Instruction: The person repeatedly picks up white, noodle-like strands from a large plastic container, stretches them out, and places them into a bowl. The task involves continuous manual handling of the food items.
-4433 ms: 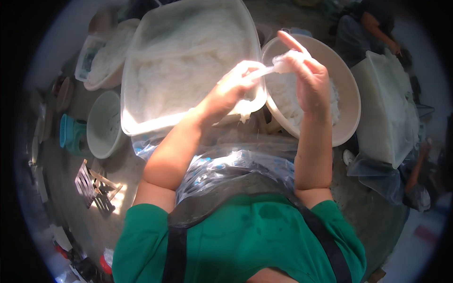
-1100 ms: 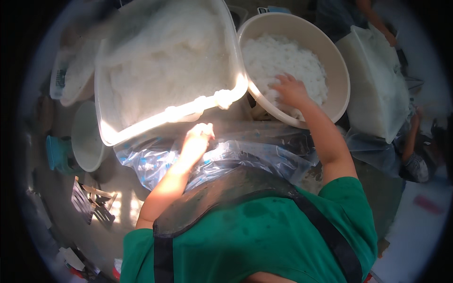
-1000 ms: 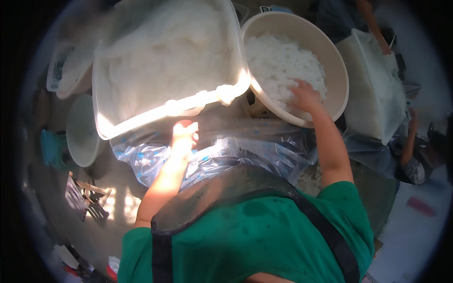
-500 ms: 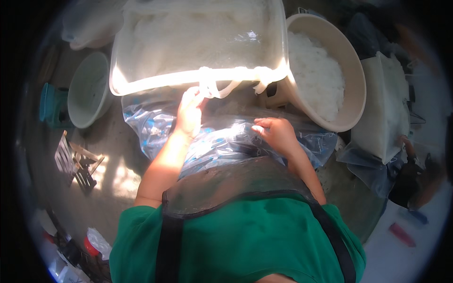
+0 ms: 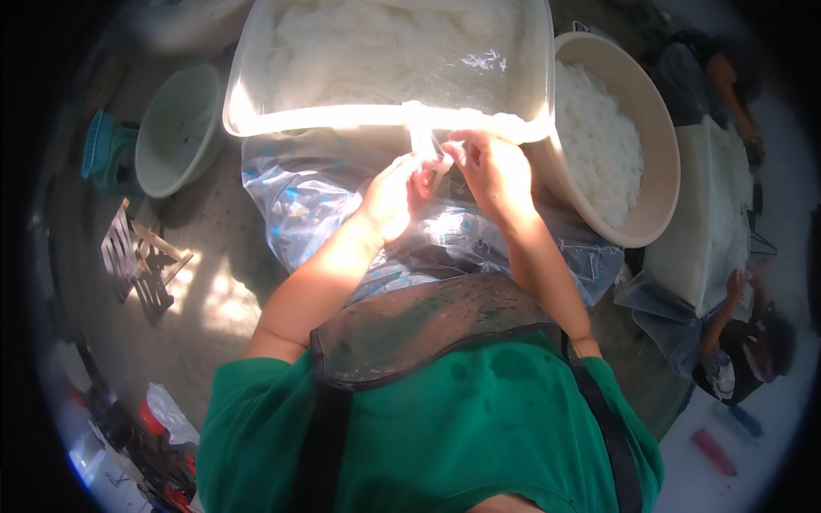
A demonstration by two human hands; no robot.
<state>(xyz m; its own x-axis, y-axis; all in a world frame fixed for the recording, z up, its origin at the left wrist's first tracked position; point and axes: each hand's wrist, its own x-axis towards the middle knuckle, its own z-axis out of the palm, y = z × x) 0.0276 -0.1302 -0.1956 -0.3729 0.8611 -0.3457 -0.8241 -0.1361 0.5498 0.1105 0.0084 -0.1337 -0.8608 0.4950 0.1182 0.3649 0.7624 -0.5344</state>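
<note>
While both hands meet just below the near rim of a large rectangular tub of translucent white plastic, a soft, limp, translucent white strip lies between their fingertips. The left hand, knuckles bent, has its thumb and fingers closed on the strip's lower part, which sits at the fingertips rather than deep in the palm. The right hand comes in from the other side, higher and nearer the tub; its thumb and forefinger are pinched together on a thin, filmy part of the strip, and its remaining fingers curl behind, partly hidden. Between the two pinches only a short stretch of the strip shows, and above the left fingertips it runs up to the sunlit rim, where glare hides whether it is one piece with the pale stuff draped there. The tub holds a whitish, fibrous mass in liquid that glints near its right side. Right of the tub and just beside it stands a deep round basin of beige plastic, with a heap of fluffy white pieces inside. Below the hands, a crumpled sheet of clear plastic with blue marks spreads in front of the person's dark, see-through apron.
</note>
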